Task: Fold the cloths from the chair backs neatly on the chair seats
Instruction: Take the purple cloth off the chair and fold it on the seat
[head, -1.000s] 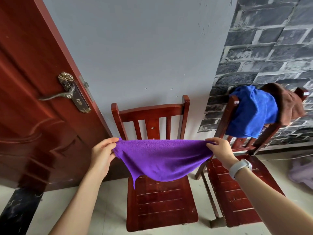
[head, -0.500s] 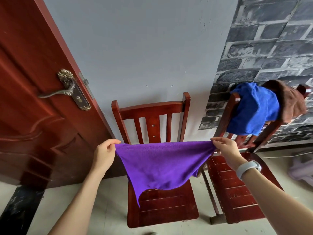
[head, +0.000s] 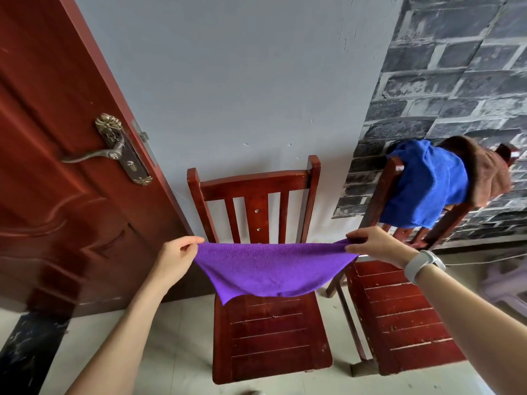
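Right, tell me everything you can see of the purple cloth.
The purple cloth looks like soft, fuzzy microfibre, plain in colour. It is stretched taut along its top edge between the left hand and the right hand, each pinching a corner. The rest sags in a curve, one corner hanging lowest at left, in front of the middle chair, above its seat. Only the hands visibly touch it.

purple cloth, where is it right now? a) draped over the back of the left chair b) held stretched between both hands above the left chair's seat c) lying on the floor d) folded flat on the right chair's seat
b: the purple cloth hangs stretched between the left hand and right hand, each pinching a top corner, above the left chair's seat.
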